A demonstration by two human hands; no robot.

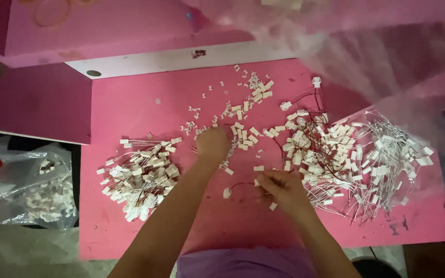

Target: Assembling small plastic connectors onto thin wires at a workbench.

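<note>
On a pink table [130,103] my left hand [212,144] reaches forward, fingers curled down over small loose white connector pieces [243,128] scattered at the middle. My right hand [281,188] sits nearer to me and pinches a thin dark red wire with a white connector [227,193] at its end. A pile of wired white connectors [140,177] lies to the left. A bigger tangle of wired connectors [315,149] lies right of my right hand. Whether the left hand grips a piece is hidden.
A clear plastic bag with several wired connectors [387,159] lies at the right. Another clear bag of white pieces [42,195] rests off the table's left edge. A pink raised shelf [104,31] runs along the back. A blurred translucent sheet [387,56] covers the upper right.
</note>
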